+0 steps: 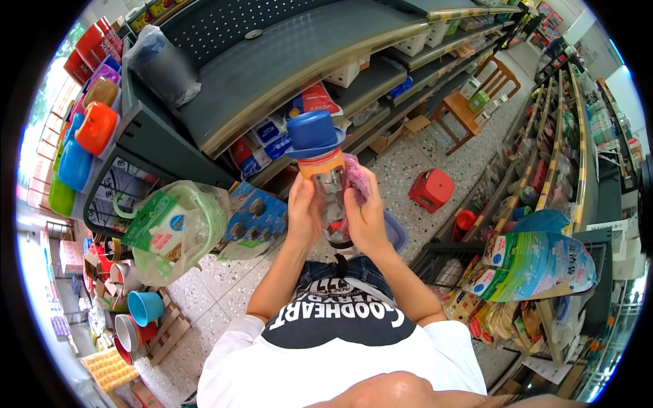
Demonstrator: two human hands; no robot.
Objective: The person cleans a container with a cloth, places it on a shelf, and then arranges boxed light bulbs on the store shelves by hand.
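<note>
Blue hat-shaped cap (313, 132) tops a clear bottle (333, 189) with an orange collar. Head view: bottle is held upright in front of the torso, between both hands, near the front edge of the dark metal shelf (272, 88). Left hand (304, 209) grasps the bottle's left side. Right hand (365, 216) grips a pink cloth (356, 178) against its right side. Beyond the right hand, on the speckled floor: red stool (432, 189); farther off, wooden chair (450, 109). Lower bottle partly hidden by fingers.
</note>
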